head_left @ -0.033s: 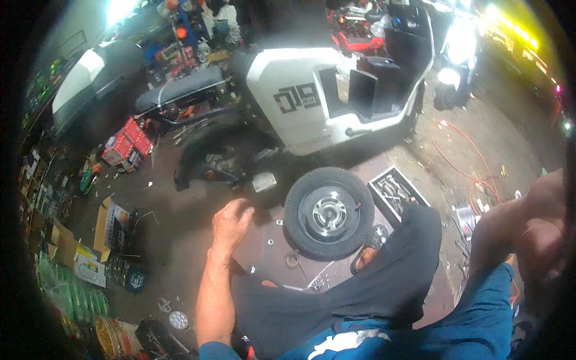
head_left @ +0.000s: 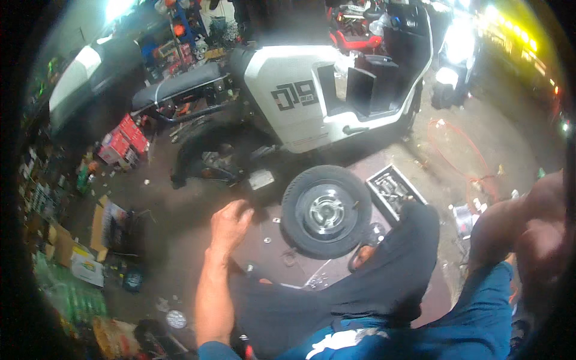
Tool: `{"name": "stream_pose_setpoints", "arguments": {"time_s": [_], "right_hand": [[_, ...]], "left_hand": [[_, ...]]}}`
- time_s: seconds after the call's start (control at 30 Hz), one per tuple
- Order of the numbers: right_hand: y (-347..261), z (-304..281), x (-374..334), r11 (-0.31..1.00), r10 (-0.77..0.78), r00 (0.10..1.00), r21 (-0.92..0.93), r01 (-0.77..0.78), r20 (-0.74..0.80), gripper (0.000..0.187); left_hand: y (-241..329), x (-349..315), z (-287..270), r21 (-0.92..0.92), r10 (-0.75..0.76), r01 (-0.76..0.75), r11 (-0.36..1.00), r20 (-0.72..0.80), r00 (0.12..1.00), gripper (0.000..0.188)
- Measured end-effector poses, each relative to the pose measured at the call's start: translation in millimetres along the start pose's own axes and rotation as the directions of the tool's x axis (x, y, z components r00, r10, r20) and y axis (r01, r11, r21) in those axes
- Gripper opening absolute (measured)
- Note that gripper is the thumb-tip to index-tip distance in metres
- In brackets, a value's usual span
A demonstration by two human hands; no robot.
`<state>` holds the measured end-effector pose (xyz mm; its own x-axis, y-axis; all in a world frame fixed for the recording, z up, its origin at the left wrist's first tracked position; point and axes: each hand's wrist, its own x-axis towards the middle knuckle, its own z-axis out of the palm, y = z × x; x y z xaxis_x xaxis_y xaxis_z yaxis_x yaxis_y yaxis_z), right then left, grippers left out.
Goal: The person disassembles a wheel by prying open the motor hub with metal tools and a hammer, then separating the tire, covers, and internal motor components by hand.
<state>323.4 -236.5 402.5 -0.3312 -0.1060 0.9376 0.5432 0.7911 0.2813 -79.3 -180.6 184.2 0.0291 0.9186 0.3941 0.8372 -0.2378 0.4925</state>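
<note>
My left hand hangs forward, with its forearm lying across my dark trouser leg. Its fingers are curled in and nothing shows in them. To its right, a wheel with a black tyre and a silver hub lies flat on the floor mat, apart from the hand. My right hand is raised close at the right edge, blurred, and its fingers cannot be made out. Beside the wheel stands a shallow box of metal tools or sockets. Small bolts and a ring-shaped part lie near my foot.
A white scooter stands ahead, its wheel area bare beneath the rear fender. Red boxes, opened cartons and green bottles line the left. A red hose curls on the floor at right, with another scooter behind.
</note>
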Motion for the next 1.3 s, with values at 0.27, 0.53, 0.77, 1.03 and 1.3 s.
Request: {"name": "stream_pose_setpoints", "arguments": {"time_s": [0.27,0.53,0.77,1.03,1.3], "right_hand": [[-12.0,34.4,6.5,0.991,-0.033,0.991,0.130,0.016,0.129,0.029],[-12.9,129.3,-4.9,0.920,-0.015,0.959,0.380,-0.099,0.284,0.035],[-13.6,223.6,-182.1,0.819,0.042,0.505,0.260,-0.512,0.862,0.035],[-9.1,268.3,-281.2,0.670,0.042,0.058,0.015,-0.742,0.997,0.031],[-108.4,129.0,-202.3,0.597,-0.221,-0.453,-0.248,-0.763,0.863,0.019]], "left_hand": [[-22.4,-7.2,-16.7,-0.039,-0.067,0.069,0.997,0.058,0.996,0.033],[2.3,-18.3,-16.0,0.043,0.188,-0.193,0.980,0.101,0.977,0.032],[-0.9,-18.8,-2.0,0.073,0.119,-0.151,0.986,0.326,0.938,0.036],[-69.5,46.9,55.5,0.200,-0.071,-0.080,0.976,0.651,0.756,0.026],[-16.7,15.1,36.6,0.075,0.149,-0.229,0.971,0.559,0.815,0.016]]}}
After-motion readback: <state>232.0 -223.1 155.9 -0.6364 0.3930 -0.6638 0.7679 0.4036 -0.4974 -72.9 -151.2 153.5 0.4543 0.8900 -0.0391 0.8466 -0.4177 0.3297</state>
